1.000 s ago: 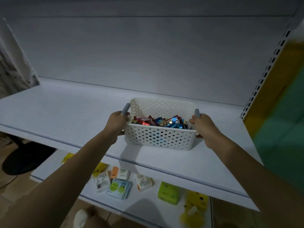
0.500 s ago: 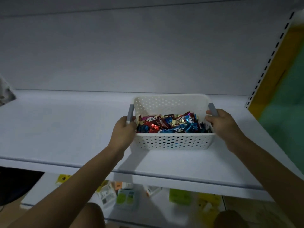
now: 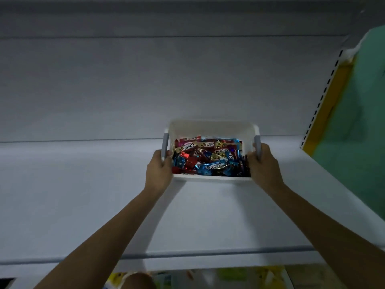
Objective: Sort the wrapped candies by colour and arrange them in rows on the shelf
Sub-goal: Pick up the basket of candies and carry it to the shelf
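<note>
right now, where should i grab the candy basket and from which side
Take the white basket by the grey handles on its short ends, one hand from each side, as the left hand and right hand do. Wide and full of loose candies, it should stay level that way.

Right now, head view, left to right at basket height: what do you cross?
left hand → basket of wrapped candies → right hand → slotted upright → green panel

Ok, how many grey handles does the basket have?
2. The left handle is on the basket's left end, in the left hand; the right handle is on its right end, in the right hand. None seems hidden.
</note>
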Demonstrator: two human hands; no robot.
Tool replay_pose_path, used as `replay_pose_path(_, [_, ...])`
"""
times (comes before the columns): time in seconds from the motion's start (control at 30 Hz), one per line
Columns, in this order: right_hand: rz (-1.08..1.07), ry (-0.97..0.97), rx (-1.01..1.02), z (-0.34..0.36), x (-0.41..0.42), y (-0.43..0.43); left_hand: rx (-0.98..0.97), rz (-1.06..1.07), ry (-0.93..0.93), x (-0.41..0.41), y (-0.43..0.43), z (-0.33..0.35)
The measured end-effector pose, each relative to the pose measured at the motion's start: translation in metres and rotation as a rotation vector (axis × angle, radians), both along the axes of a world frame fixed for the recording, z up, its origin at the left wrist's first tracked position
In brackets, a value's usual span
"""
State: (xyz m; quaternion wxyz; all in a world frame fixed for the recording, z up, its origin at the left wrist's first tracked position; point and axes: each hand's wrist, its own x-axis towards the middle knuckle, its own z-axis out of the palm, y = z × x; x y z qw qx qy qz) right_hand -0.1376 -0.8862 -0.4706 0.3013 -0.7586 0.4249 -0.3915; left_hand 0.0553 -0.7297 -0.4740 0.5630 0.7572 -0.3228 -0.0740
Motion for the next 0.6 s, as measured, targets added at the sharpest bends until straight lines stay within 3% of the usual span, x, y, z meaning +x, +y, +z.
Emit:
replay_pose_path(0.1, [-0.061,-0.013,-0.200,-0.016,0.010,-0.012,-0.002,-0.071,-0.074,0.015,-0.007,-0.013])
replay_pose_path(0.23, [-0.049,-0.052,-0.269,-0.027,0.028,-0.025,0.012,-0.124,0.033,0.021,-0.011,-0.007])
replay_pose_path(0.37, [-0.027,-0.035,-0.309,-0.029,0.040,-0.036,0.055,-0.095,0.267,0.021,-0.013,0.021])
replay_pose_path(0.5, [-0.008,0.002,-0.339,-0.033,0.039,-0.039,0.163,-0.218,0.592,0.048,-0.007,0.054])
replay_pose_path(0.6, [0.030,-0.034,-0.271,-0.035,0.039,-0.030,0.191,-0.211,0.479,0.049,-0.010,0.047])
